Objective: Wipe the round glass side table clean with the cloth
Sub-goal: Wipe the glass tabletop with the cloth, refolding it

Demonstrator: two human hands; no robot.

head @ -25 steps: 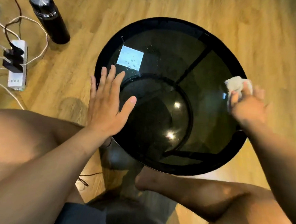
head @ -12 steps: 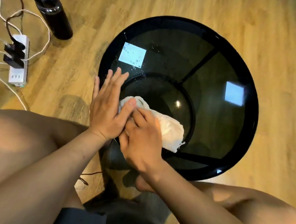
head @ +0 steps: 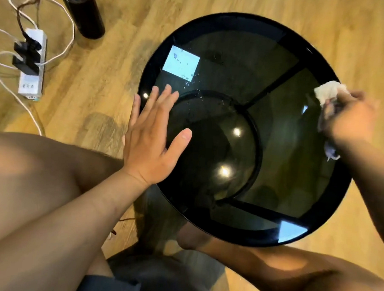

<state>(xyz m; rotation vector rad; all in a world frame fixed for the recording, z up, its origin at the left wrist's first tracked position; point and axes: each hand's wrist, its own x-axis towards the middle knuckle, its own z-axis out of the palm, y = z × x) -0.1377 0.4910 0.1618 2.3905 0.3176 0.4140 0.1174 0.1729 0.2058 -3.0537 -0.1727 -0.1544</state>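
Note:
The round side table (head: 215, 26) has a dark glass top in a black rim and fills the middle of the view. Small water drops lie on the glass near its far left. My left hand (head: 151, 138) rests flat on the table's left edge, fingers spread, holding nothing. My right hand (head: 348, 118) is at the table's right edge, blurred, gripping a bunched white cloth (head: 329, 91) that pokes out above the fingers and touches the glass.
The table stands on a wooden floor between my bare legs. A black bottle (head: 84, 10) stands on the floor at the far left. Beside it lies a white power strip (head: 32, 74) with black plugs and loose white cables.
My right hand swept the cloth from the right edge to the near-left glass beside my left hand, then back to the right edge. My left hand stayed flat in place.

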